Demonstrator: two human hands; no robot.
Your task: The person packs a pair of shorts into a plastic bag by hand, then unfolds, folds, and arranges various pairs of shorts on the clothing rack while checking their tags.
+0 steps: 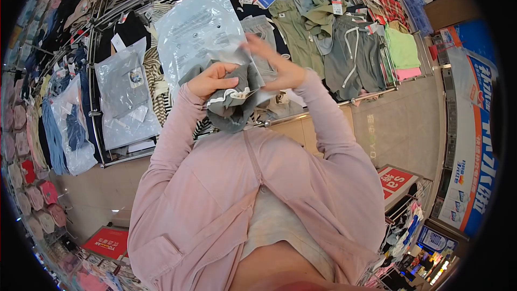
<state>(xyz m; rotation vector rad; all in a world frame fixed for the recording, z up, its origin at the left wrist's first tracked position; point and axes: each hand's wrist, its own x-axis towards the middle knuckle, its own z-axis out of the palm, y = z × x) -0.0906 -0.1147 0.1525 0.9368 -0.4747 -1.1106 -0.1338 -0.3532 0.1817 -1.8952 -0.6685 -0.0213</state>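
Note:
My left hand (215, 80) is closed on a bunched dark grey garment (234, 113) with a white drawstring, held in front of my chest over the rack's near edge. Its fingers press into the folds, so the garment's full shape is hidden. Beside it, on the right, my right hand (277, 64) is smeared by motion. Whether its fingers grip anything does not show. A big clear plastic bag (199, 27) with printed text lies just beyond both hands, partly behind the garment. Grey drawstring shorts (353, 56) and olive trousers (296, 29) are spread to the right.
A metal rail (371, 96) borders the clothing display. Packed garments in a plastic bag (129, 97) lie at the left, near another bagged blue item (75, 124). Bright green clothing (403, 48) sits at the far right. Red signs (396, 180) stand lower down beside tiled floor.

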